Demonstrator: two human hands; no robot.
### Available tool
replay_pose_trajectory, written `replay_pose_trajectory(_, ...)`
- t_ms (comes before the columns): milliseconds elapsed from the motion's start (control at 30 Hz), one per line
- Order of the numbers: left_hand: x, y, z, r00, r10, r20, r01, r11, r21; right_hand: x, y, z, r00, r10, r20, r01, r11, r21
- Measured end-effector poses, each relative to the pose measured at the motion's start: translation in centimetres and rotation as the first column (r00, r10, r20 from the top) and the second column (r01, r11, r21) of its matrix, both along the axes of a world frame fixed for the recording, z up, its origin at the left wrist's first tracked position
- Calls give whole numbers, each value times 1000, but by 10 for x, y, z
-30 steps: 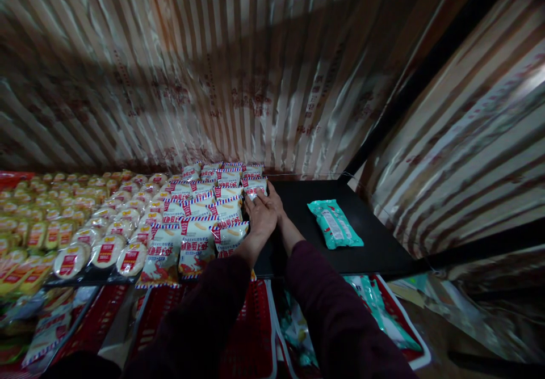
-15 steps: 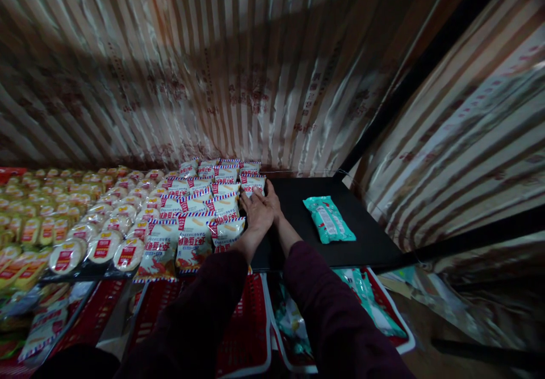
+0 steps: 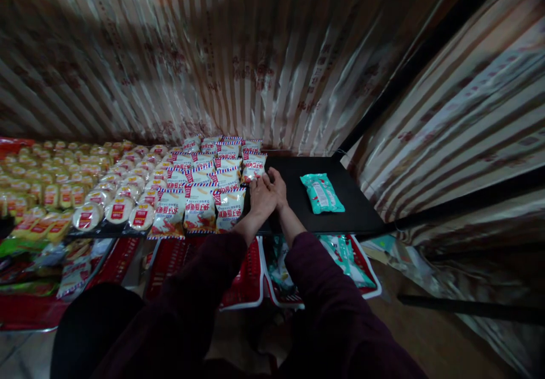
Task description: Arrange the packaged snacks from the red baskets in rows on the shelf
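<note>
Both my hands meet at the right edge of several white snack bags (image 3: 200, 211) with red print and striped borders, laid in rows on a black shelf (image 3: 287, 169). My left hand (image 3: 261, 196) lies just below a bag (image 3: 254, 166) in the rightmost column, its fingers pointing up toward that bag. My right hand (image 3: 279, 189) is against it on the right, fingers partly bent. Whether anything is between the hands is hidden. A teal packet (image 3: 322, 193) rests alone on the shelf to the right.
Round white packaged cakes (image 3: 120, 210) and yellow packaged snacks (image 3: 51, 196) fill the left. Below the shelf stand a red basket (image 3: 251, 277) and another basket (image 3: 372, 293) holding teal packets. Striped sheeting (image 3: 238, 55) hangs behind; dark bars cross the right.
My hands have drawn back slightly from the rightmost bag column, showing more of its front bag. The view has shifted, revealing more floor below.
</note>
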State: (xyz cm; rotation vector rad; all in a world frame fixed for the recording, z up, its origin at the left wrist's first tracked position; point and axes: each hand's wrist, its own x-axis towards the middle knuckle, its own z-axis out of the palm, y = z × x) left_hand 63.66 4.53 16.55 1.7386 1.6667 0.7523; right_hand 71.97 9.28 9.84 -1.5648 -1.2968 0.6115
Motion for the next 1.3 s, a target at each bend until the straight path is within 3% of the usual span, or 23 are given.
replay_pose_trajectory(133, -9, -39, 1, 990, 19, 142, -22, 1000, 20, -8, -40, 2, 998, 12, -60, -10, 1000, 27)
replay_pose_trajectory(267, -22, -84, -2, 973, 44, 228, -33, 998, -52, -21, -89, 3, 998, 23, -50, -22, 1000, 6)
replay_pose_trajectory(500, -60, -166, -23, 943, -21, 332, 64, 991, -121, -57, -181, 1, 987, 26, -157, -29, 999, -18)
replay_pose_trajectory(633, -82, -196, -38, 951, -2, 308, 73, 973, -220, -77, -217, -12, 985, 100, -143, -111, 991, -74)
replay_pose_trajectory(733, -96, -200, -50, 969, 42, 244, 35, 952, -305, -90, -225, -31, 980, 138, -143, -158, 978, -137)
replay_pose_trajectory(900, -119, -189, -69, 989, 77, 125, -19, 910, -415, -115, -218, -67, 978, 191, -89, -207, 949, -239)
replay_pose_trajectory(1000, -136, -180, -80, 998, 52, 44, -24, 870, -493, -130, -213, -82, 973, 228, -15, -216, 897, -385)
replay_pose_trajectory(1133, -161, -167, -94, 999, -7, -51, -23, 828, -561, -145, -211, -95, 942, 335, 33, -262, 791, -553)
replay_pose_trajectory(1300, -195, -148, -107, 994, -37, -100, -27, 822, -569, -163, -212, -101, 910, 415, -8, -342, 739, -580)
